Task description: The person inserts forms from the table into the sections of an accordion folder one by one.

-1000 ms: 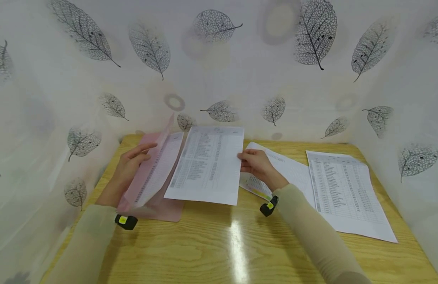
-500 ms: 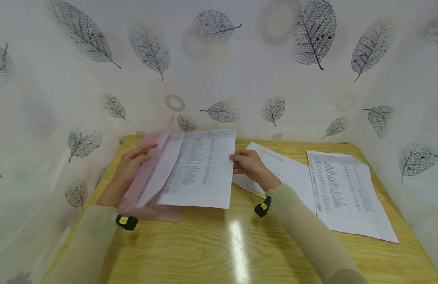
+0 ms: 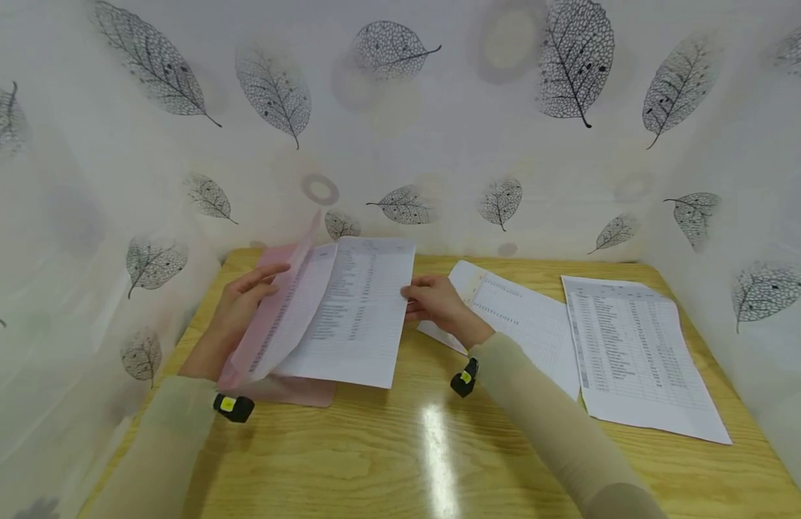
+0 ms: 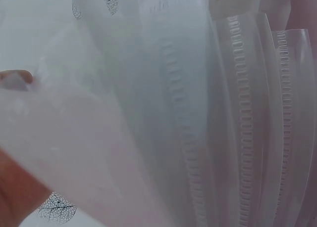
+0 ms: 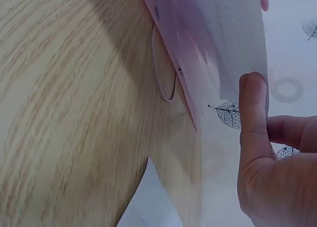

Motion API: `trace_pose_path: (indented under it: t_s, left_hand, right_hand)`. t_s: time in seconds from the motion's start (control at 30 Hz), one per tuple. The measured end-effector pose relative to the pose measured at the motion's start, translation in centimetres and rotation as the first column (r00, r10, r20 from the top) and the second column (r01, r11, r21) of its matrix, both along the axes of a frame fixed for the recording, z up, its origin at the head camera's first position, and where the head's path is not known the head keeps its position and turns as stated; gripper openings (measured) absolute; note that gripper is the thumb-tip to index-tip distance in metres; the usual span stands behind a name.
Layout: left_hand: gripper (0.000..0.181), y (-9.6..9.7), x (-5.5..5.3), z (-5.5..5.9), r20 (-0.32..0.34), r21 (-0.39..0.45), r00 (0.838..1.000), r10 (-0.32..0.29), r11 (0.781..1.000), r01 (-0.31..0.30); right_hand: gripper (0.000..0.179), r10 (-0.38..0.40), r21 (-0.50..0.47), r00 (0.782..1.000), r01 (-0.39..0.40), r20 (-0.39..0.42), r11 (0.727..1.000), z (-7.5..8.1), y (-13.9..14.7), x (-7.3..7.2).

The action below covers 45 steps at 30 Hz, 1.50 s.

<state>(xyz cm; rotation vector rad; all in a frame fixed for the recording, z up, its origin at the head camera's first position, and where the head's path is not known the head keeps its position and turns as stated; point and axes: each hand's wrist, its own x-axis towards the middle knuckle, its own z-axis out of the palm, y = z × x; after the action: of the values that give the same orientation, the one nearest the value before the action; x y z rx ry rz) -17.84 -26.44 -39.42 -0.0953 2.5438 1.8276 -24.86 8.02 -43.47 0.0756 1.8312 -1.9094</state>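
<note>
A pink folder [image 3: 303, 393] lies at the left of the table, its cover raised. My left hand [image 3: 241, 299] holds back the cover and a clear pocket page [image 3: 286, 310]. In the left wrist view, several clear sleeves [image 4: 247, 138] with punched binding strips fan out beside the left thumb [image 4: 17, 192]. My right hand [image 3: 442, 303] pinches a printed sheet [image 3: 368, 317] by its right edge, thumb on one face and fingers behind. The sheet's left part is hidden behind the raised page. In the right wrist view, the sheet [image 5: 242, 49] stands above the folder [image 5: 188, 78].
White gridded papers [image 3: 530, 321] lie slanted right of my right hand. Another printed sheet [image 3: 634, 360] overlaps them at the far right. An elastic cord [image 5: 156, 68] loops from the folder's edge. Leaf-patterned curtains [image 3: 439, 144] enclose the wooden table [image 3: 348, 461] behind and at both sides.
My right hand has moved left with the printed sheet, whose left part has gone further behind the raised page. More of the gridded papers shows. The left hand has stayed in place.
</note>
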Motion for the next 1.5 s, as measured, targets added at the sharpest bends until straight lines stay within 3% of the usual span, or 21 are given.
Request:
trace_pose_path:
  t_s: [0.37,0.7,1.03,1.5]
  left_hand:
    - [0.045,0.1,-0.2,0.1,0.002,-0.001,1.0,0.004,1.0,-0.004]
    - [0.045,0.0,0.0,0.0,0.01,0.007,1.0,0.009,1.0,-0.009]
    - [0.045,0.1,-0.1,-0.1,0.005,-0.004,1.0,0.008,1.0,-0.008]
    - [0.045,0.2,0.0,0.2,0.002,-0.004,1.0,0.012,1.0,-0.012]
  right_hand:
    - [0.036,0.012,-0.017,1.0,-0.012,-0.006,1.0,0.8,0.8,0.2]
    - [0.017,0.024,-0.015,0.999,-0.023,0.033,1.0,0.0,-0.3,0.2]
    - [0.028,0.039,0.002,0.999,-0.039,0.015,0.999,-0.4,-1.3,0.2]
    - [0.023,0.063,0.006,0.998,-0.063,-0.002,0.998,-1.7,-4.8,0.1]
